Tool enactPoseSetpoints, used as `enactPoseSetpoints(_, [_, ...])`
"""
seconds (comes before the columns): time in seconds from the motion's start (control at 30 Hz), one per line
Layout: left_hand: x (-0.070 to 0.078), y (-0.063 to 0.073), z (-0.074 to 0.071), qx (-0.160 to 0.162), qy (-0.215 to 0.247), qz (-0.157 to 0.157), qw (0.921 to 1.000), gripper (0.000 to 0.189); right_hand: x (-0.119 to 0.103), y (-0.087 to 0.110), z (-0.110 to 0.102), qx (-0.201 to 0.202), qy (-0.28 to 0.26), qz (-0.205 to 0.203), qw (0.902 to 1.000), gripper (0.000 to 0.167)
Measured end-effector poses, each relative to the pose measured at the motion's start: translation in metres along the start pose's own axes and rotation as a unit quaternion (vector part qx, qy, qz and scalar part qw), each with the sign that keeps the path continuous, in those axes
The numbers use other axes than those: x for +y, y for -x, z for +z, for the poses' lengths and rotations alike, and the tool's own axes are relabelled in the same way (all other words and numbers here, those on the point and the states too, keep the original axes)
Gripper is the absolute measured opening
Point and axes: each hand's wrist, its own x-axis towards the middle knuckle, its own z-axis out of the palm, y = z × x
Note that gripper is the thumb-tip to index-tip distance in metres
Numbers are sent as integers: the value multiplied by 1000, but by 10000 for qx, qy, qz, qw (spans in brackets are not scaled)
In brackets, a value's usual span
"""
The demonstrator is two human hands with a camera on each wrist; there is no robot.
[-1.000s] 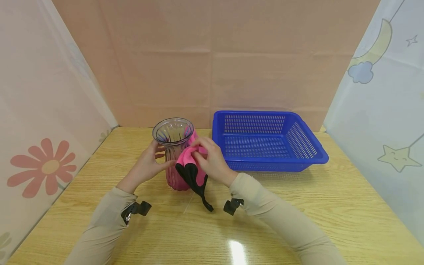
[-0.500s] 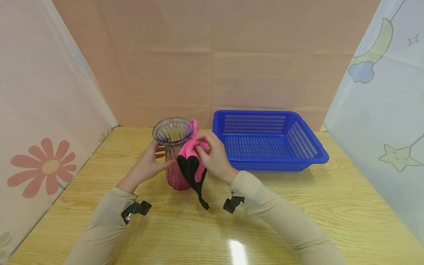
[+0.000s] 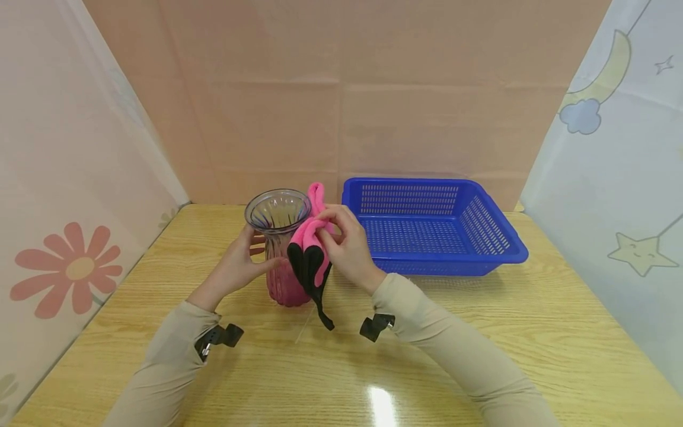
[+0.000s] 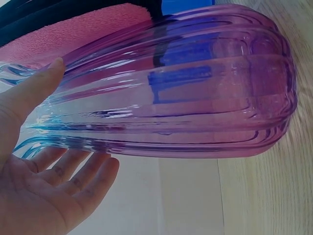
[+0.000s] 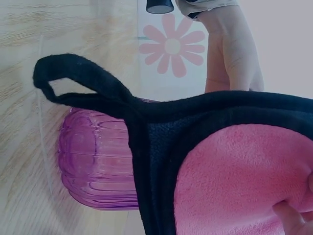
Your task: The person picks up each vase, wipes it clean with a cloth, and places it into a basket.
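A ribbed glass vase (image 3: 283, 281), clear at the rim and pink-purple towards its base, stands upright on the table. My left hand (image 3: 240, 264) holds it from the left below the rim; in the left wrist view the thumb and fingers lie on opposite sides of the glass (image 4: 195, 107). My right hand (image 3: 348, 246) pinches a folded pink cloth (image 3: 308, 232) with black edging against or close beside the vase's right side. One pink end sticks up beside the rim. A black hanging loop (image 5: 80, 59) dangles from the cloth, which covers part of the vase in the right wrist view.
A blue perforated plastic basket (image 3: 448, 258) stands at the back right, just beyond my right hand. A thin pale strip (image 3: 304, 329) lies on the wooden table (image 3: 299, 379) before the vase. Fabric walls close off the back and both sides.
My right hand has shifted slightly upward with the cloth, whose pink end now rises higher beside the vase's rim. Its black loop hangs higher and further left. The left hand and vase stay put.
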Motion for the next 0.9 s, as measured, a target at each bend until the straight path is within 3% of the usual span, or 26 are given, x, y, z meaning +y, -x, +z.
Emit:
enactPoseSetpoints(0.57, [0, 0, 1, -5, -63, 23, 10000, 81, 8, 7, 6, -490, 517, 257, 9971, 14])
enactPoseSetpoints(0.9, [1, 0, 1, -3, -90, 5, 10000, 83, 13, 12, 6, -749, 1220, -39, 9897, 8])
